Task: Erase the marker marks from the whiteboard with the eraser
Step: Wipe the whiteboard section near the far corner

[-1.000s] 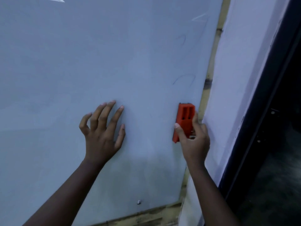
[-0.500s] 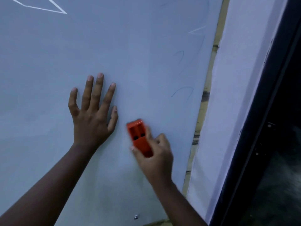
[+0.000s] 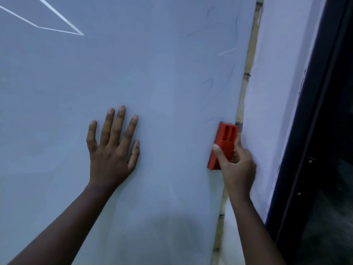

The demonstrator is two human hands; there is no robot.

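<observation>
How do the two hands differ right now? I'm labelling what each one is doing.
The left hand lies flat with fingers spread, holding nothing; the right hand is curled round the orange eraser. The left sits mid-board; the right works at the whiteboard right edge. Both are bare and reach up to the board.

1 eraser, 1 whiteboard, 2 hands
</observation>
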